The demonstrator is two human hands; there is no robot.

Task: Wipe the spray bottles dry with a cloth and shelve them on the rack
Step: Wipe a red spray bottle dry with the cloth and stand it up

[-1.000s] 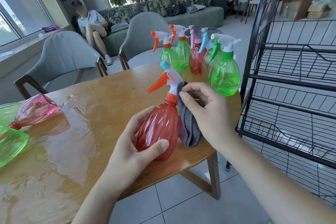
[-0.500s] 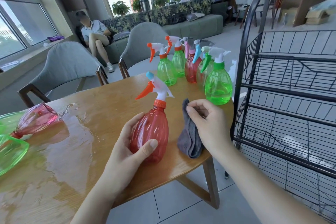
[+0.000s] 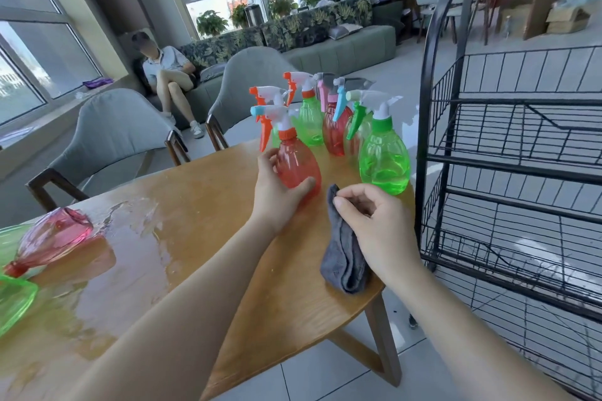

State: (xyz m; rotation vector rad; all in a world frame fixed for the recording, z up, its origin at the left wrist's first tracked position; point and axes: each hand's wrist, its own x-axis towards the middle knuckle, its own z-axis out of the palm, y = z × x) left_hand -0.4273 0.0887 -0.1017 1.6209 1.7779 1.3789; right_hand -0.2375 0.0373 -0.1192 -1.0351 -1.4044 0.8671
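Since the earlier frames, we have carried the red bottle (image 3: 298,169) away from the cloth and forward across the bench (image 3: 202,205), so it now stands upright just beside the cluster of upright bottles (image 3: 338,127) at the far edge. From the head view, our left hand (image 3: 277,192) holds it, fingers (image 3: 268,159) and thumb curled round its lower body, orange trigger pointing left. Our right hand (image 3: 374,225) pinches the top of the grey cloth (image 3: 345,257), which hangs folded down to the bench near the front edge, no longer touching the bottle. We judge this red bottle wiped and set with the dried group, among them the green bottle (image 3: 384,159) nearest the rack. To the far left a pink bottle (image 3: 52,241) lies on its side in a spread of water (image 3: 136,238), beside green pieces (image 3: 13,299) cut off by the frame edge, so some wiping looks left to do. All visible shelves of the black wire rack (image 3: 508,153) on our right carry no bottle, so shelving seems not begun. We can read no brand, label or writing on any bottle, on the cloth or on the rack.
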